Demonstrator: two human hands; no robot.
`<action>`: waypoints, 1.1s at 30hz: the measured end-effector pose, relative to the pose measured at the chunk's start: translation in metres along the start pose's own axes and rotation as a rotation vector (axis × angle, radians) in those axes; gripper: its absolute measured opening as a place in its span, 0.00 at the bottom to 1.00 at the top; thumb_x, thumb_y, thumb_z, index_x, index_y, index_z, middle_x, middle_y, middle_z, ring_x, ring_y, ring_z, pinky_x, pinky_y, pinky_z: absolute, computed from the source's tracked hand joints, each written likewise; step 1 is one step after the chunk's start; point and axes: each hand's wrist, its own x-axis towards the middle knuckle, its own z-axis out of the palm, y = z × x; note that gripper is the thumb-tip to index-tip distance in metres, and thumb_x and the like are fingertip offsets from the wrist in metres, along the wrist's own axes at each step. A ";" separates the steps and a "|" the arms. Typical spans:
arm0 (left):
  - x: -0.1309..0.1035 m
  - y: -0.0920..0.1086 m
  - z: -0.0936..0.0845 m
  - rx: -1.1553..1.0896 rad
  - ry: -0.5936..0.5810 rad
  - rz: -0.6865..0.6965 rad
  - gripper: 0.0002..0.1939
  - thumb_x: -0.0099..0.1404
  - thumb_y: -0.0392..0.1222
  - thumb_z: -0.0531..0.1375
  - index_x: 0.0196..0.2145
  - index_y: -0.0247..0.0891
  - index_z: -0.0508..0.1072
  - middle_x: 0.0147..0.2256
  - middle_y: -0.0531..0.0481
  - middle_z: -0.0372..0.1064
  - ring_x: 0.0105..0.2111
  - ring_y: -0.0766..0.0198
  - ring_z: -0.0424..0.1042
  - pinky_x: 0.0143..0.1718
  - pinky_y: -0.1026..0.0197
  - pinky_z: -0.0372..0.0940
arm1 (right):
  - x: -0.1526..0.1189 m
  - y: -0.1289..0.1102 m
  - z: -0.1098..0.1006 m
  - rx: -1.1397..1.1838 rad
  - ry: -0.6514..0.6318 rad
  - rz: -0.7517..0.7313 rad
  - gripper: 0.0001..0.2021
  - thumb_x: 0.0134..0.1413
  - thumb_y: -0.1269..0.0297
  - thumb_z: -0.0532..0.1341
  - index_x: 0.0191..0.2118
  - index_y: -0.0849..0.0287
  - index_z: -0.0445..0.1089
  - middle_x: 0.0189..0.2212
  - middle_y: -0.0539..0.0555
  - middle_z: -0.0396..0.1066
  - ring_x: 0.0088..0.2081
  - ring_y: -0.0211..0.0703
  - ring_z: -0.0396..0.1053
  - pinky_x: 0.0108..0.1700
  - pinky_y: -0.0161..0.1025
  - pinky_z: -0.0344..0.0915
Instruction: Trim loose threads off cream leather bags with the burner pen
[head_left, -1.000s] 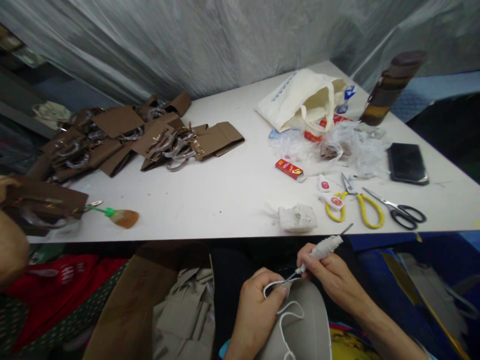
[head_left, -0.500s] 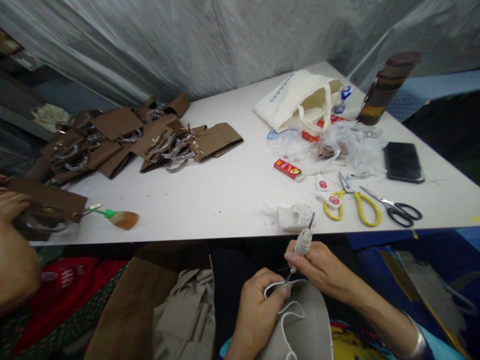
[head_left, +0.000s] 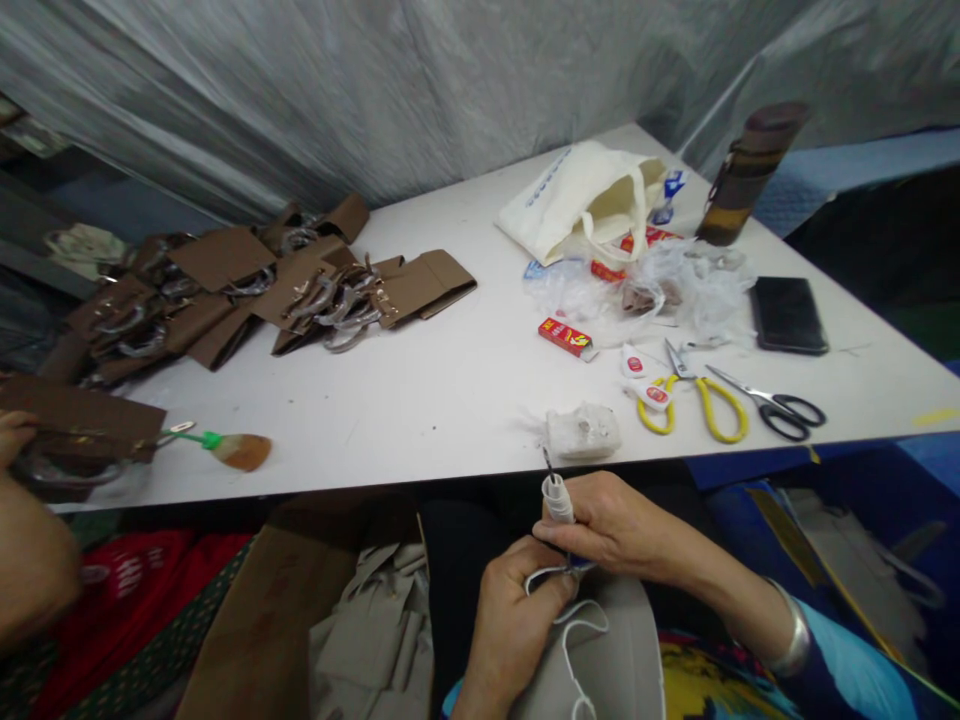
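My left hand (head_left: 511,612) pinches the white edge of a grey bag piece (head_left: 628,632) above my lap. In my right hand (head_left: 613,522) is a thin metal tool with a white-wrapped handle (head_left: 557,500). One end of the tool points up and away; its lower end meets the edge by my left fingertips, partly hidden by my right hand. A white wavy edge runs down the front of the piece. Just beyond, at the table's near edge, lies a whitish block wrapped in plastic (head_left: 583,432).
Yellow-handled scissors (head_left: 705,408), black-handled scissors (head_left: 787,412), a phone (head_left: 789,315), a bottle (head_left: 750,180) and a cream tote (head_left: 555,205) lie right. Brown bags (head_left: 225,265) pile left; another person's hand (head_left: 15,435) touches one near a brush (head_left: 244,450). A cardboard box (head_left: 262,610) stands below.
My right hand and the tool have moved left and down, closer to my left hand. The tool's handle is now more upright, leaning slightly left. The view has shifted slightly.
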 end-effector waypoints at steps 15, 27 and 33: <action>-0.001 0.004 -0.009 -0.007 0.057 -0.041 0.06 0.55 0.38 0.65 0.23 0.37 0.81 0.28 0.48 0.72 0.32 0.59 0.71 0.36 0.61 0.62 | -0.046 0.022 0.020 0.648 0.371 0.157 0.17 0.71 0.50 0.60 0.55 0.54 0.76 0.32 0.52 0.77 0.33 0.39 0.73 0.37 0.35 0.70; -0.010 -0.006 -0.008 0.069 0.079 -0.036 0.07 0.62 0.42 0.65 0.29 0.37 0.79 0.30 0.50 0.74 0.33 0.59 0.72 0.37 0.62 0.64 | -0.051 0.005 0.048 0.337 0.346 0.147 0.08 0.66 0.57 0.66 0.45 0.54 0.77 0.40 0.53 0.76 0.41 0.43 0.75 0.44 0.37 0.69; -0.015 -0.007 -0.006 0.030 0.161 -0.044 0.05 0.58 0.38 0.66 0.31 0.38 0.73 0.28 0.55 0.70 0.31 0.62 0.68 0.32 0.65 0.61 | -0.051 -0.002 0.050 0.129 0.169 0.280 0.09 0.65 0.55 0.66 0.44 0.53 0.75 0.37 0.51 0.74 0.37 0.42 0.73 0.39 0.36 0.65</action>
